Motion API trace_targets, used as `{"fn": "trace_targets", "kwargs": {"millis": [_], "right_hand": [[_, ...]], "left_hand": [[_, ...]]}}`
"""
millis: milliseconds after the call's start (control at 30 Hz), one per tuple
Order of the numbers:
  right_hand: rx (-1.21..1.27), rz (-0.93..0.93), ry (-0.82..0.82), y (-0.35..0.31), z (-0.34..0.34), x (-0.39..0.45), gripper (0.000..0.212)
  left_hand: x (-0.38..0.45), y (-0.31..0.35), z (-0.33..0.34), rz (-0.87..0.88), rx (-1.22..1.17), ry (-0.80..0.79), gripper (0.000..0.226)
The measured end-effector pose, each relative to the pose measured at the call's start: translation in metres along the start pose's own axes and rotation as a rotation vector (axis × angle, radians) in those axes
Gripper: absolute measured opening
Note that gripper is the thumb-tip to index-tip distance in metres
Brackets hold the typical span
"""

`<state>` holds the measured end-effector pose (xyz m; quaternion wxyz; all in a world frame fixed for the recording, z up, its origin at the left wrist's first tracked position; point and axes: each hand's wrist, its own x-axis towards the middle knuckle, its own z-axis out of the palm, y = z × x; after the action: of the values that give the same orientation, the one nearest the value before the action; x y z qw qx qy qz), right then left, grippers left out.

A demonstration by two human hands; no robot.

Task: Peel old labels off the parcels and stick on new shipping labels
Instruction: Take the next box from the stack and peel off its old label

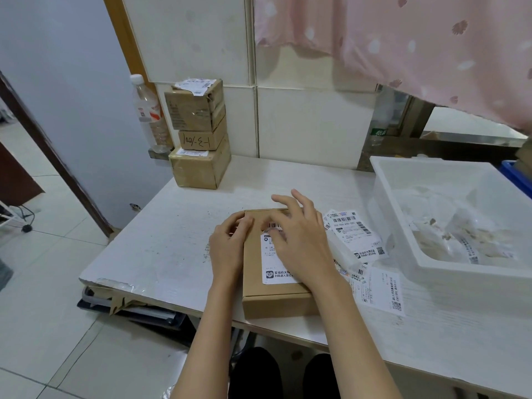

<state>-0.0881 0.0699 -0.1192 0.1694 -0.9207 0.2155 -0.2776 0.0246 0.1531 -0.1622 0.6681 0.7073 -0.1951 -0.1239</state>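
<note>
A flat brown cardboard parcel [275,300] lies at the table's front edge with a white shipping label [273,266] on its top. My left hand [229,243] rests on the parcel's far left corner, fingers bent against the lid. My right hand [299,234] lies over the label with fingers spread and fairly straight, pressing on it. Loose white labels [355,234] lie on the table just right of the parcel, more of these labels [383,289] nearer the front.
Three stacked brown boxes [200,133] stand at the table's back left, a plastic water bottle [149,113] behind them. A white plastic bin [460,214] holding bagged items fills the right side. The table [172,240] is white; a pink curtain [403,38] hangs above.
</note>
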Motion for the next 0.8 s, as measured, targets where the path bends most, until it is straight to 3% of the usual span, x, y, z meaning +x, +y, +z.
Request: {"fn": "trace_targets", "kwargs": {"millis": [200,467,800], "right_hand": [[-0.039,-0.002,0.065,-0.0030,-0.0005,-0.0001,0.010],[0.088,0.089,0.073,-0.0021,-0.0054,-0.0014,0.006],[0.241,0.108,0.093,-0.0020,-0.0074,0.0005,0.026]], "left_hand": [[-0.0005,0.0004,0.0003,-0.015,-0.012,0.004,0.035],[0.0017,-0.0006,0.0012,-0.031,0.014,0.007,0.040],[-0.0012,0.0030,0.0013,-0.011,0.005,0.012,0.035]]}}
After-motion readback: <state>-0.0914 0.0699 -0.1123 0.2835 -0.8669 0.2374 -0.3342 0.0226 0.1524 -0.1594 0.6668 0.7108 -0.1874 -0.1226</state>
